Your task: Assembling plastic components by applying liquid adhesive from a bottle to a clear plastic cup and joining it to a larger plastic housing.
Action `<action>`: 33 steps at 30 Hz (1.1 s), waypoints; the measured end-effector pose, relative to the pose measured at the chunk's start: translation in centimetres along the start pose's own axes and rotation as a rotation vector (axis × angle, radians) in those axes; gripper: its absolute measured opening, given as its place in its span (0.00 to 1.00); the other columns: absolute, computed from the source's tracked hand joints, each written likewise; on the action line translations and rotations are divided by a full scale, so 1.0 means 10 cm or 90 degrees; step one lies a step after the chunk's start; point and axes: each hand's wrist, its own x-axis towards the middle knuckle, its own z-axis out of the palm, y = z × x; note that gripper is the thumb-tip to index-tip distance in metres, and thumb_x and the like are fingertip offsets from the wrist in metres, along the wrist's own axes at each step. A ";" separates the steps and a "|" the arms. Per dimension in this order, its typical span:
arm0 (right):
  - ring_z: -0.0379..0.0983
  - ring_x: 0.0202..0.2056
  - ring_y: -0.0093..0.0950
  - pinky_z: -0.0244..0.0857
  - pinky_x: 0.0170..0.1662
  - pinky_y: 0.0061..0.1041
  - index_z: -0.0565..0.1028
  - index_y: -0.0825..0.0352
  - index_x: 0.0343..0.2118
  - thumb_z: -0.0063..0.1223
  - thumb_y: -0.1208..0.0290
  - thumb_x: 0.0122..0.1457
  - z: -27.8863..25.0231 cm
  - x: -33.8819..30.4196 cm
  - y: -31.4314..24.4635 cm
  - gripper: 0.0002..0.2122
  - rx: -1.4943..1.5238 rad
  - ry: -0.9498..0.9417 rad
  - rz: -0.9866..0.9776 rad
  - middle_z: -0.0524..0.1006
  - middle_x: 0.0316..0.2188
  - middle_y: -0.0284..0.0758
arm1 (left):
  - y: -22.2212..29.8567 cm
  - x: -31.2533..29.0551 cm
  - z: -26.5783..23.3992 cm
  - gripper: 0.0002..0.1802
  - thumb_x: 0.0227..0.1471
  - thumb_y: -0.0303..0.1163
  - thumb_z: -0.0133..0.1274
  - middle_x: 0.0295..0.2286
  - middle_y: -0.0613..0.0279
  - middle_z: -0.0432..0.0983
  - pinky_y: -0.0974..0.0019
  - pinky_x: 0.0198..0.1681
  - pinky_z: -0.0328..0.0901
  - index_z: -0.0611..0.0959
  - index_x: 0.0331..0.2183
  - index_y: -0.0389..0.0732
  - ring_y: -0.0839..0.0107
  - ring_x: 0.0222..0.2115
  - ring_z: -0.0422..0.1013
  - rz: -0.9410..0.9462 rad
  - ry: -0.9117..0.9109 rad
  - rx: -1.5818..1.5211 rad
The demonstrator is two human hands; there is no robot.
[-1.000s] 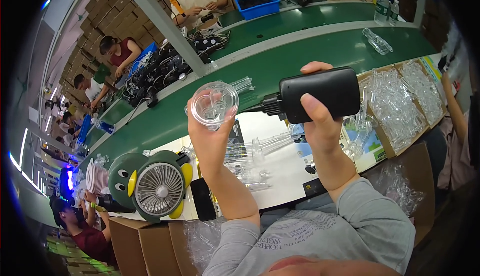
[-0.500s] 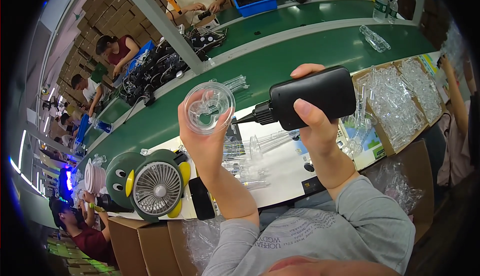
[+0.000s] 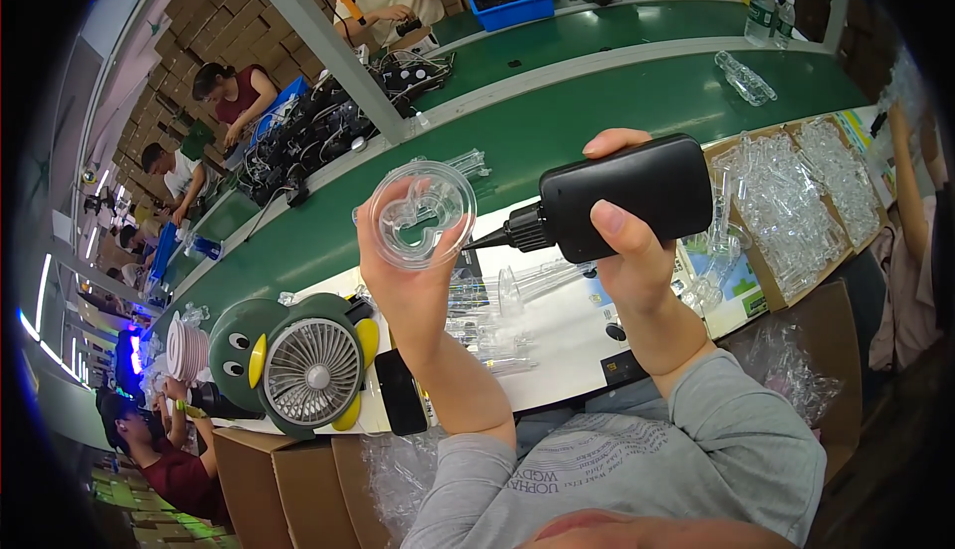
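Note:
My left hand (image 3: 403, 285) is closed round a clear round plastic part (image 3: 423, 215), with a rim and a curved shape inside. A black squeeze bottle (image 3: 627, 198) lies sideways in my right hand (image 3: 632, 251), fingers behind it and thumb across its front. Its thin pointed nozzle (image 3: 487, 241) reaches left to the lower right rim of the clear part; whether it touches, I cannot tell. Below my hands, several clear plastic tubes and pieces (image 3: 487, 320) lie on a white sheet (image 3: 557, 360).
A green penguin-shaped fan (image 3: 298, 365) and a black phone (image 3: 402, 395) stand left of my forearm. Cardboard trays (image 3: 786, 206) of clear parts are at the right. Beyond the green conveyor (image 3: 597, 101) are people, a blue bin (image 3: 507, 2), tangled black devices (image 3: 318, 136) and a metal post (image 3: 318, 42).
The clear part has turned slightly in my left hand and shifted a little right and down. The bottle has moved slightly right, its nozzle still by the rim.

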 end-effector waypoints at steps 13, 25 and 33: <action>0.69 0.32 0.19 0.65 0.37 0.17 0.67 0.68 0.40 0.56 0.73 0.43 0.00 0.01 0.01 0.19 0.015 0.003 -0.006 0.70 0.32 0.34 | 0.03 0.01 0.00 0.29 0.31 0.17 0.61 0.37 0.56 0.71 0.71 0.43 0.62 0.70 0.41 0.33 0.72 0.39 0.67 0.013 0.000 0.021; 0.69 0.31 0.19 0.64 0.36 0.16 0.67 0.69 0.40 0.56 0.73 0.44 0.00 0.02 0.00 0.18 0.017 0.002 0.007 0.71 0.31 0.34 | 0.01 0.00 -0.03 0.29 0.31 0.18 0.62 0.36 0.57 0.70 0.72 0.44 0.61 0.70 0.40 0.34 0.73 0.38 0.66 0.029 0.006 0.021; 0.70 0.34 0.27 0.70 0.36 0.22 0.62 0.70 0.41 0.53 0.74 0.42 -0.04 0.03 0.00 0.21 -0.024 0.007 0.020 0.65 0.40 0.38 | 0.03 0.00 -0.02 0.29 0.31 0.19 0.63 0.36 0.59 0.70 0.72 0.44 0.60 0.71 0.40 0.34 0.73 0.38 0.66 0.036 0.011 0.016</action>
